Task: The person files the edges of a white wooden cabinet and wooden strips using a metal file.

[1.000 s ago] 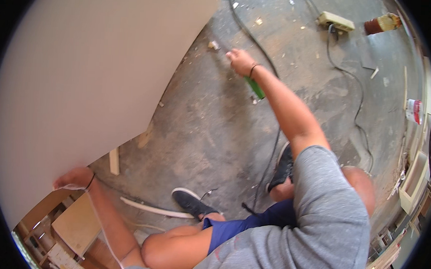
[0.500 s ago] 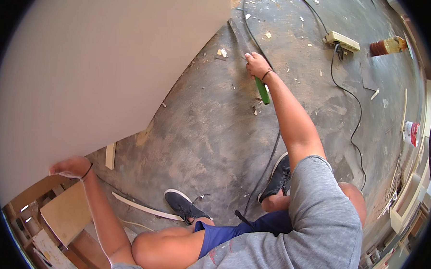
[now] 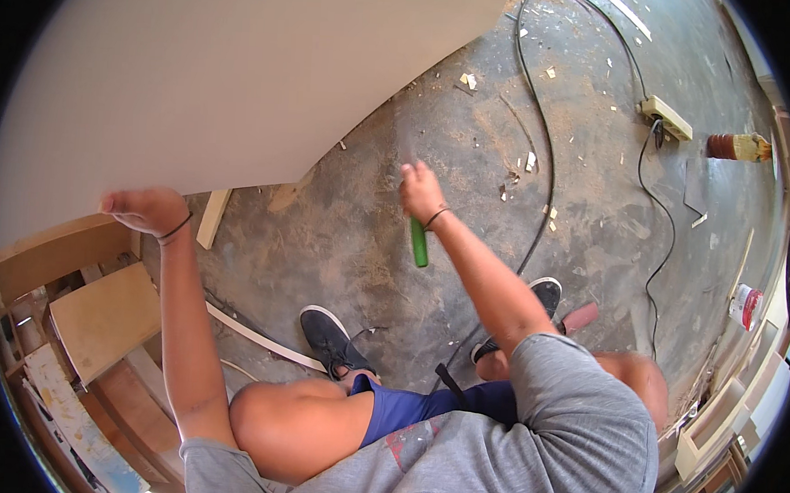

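The left hand sits at the 9 o'clock side of the view. Its fingers are curled over the lower edge of a large pale board, gripping it. The board fills the 10 to 12 o'clock sector and stands clear of the floor at its lower edge. A dark band circles the left wrist.

The right hand sits just above centre. Its fingers are closed around a green-handled tool, whose handle projects toward 6 o'clock from below the palm. The working end of the tool is hidden by the hand. A dark band circles this wrist as well.

The floor is grey concrete, strewn with sawdust and wood chips. A black cable runs from 12 o'clock down toward the centre, passing just beside the right forearm. A pale power strip lies at 2 o'clock, with a brush near it. Two dark shoes rest on the floor near 6 o'clock. Wooden panels are stacked at 8 o'clock. A thin pale strip lies between the panels and the left shoe.
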{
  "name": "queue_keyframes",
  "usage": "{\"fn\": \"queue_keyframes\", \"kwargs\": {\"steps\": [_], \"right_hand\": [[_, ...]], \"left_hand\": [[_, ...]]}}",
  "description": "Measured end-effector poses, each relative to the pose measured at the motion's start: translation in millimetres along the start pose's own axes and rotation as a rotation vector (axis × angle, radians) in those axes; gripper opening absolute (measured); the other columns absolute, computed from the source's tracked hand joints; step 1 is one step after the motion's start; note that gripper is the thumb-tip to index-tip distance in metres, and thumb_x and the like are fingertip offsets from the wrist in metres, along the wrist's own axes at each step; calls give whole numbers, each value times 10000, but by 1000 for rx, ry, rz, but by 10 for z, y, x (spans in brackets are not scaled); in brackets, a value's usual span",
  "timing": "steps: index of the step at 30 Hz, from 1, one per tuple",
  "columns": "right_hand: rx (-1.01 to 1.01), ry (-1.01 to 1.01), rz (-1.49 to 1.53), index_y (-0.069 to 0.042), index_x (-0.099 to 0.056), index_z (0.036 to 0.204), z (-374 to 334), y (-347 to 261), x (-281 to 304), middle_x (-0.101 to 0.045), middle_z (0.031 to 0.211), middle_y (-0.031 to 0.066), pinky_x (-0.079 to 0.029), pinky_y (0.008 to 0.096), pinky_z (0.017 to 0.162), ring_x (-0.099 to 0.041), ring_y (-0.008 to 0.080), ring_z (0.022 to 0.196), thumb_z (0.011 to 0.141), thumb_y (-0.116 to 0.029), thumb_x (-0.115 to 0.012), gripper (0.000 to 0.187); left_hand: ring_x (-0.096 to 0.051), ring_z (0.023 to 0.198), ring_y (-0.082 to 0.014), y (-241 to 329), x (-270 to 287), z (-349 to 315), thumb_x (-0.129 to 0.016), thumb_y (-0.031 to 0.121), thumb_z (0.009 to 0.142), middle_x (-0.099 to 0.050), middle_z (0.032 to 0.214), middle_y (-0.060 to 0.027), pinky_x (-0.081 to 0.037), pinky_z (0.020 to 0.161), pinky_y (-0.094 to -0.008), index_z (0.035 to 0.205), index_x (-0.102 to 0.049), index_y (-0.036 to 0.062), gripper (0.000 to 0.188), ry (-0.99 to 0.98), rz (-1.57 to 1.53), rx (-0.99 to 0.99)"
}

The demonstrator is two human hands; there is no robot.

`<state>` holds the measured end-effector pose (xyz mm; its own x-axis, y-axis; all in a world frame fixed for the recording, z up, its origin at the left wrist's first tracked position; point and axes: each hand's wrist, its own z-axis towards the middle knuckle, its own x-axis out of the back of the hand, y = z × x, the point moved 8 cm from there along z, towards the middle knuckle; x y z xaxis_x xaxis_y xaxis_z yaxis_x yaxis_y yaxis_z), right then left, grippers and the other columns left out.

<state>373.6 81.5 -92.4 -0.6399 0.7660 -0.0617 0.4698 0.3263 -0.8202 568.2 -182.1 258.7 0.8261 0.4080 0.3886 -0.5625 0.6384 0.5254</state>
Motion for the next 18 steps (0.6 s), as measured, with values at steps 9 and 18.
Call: {"fn": "queue_keyframes", "kwargs": {"steps": [9, 18], "right_hand": [[-134, -28, -230, 43, -509, 969, 10, 48, 116, -602, 895, 239, -442, 451, 801, -560, 402, 862, 910, -322, -416, 382], [82, -193, -419, -9, -501, 961, -337, 658, -894, -576, 756, 171, -478, 384, 587, -561, 288, 615, 901, -357, -427, 360]], "left_hand": [[-326, 621, -220, 37, -64, -60, -184, 561, 920, -358, 660, -83, -338, 605, -346, 679, -325, 30, 600, -16, -93, -5], [-338, 579, -237, 136, 50, -13, -216, 490, 942, -377, 636, -105, -325, 566, -359, 691, -359, 5, 565, 68, -39, -200]]}}
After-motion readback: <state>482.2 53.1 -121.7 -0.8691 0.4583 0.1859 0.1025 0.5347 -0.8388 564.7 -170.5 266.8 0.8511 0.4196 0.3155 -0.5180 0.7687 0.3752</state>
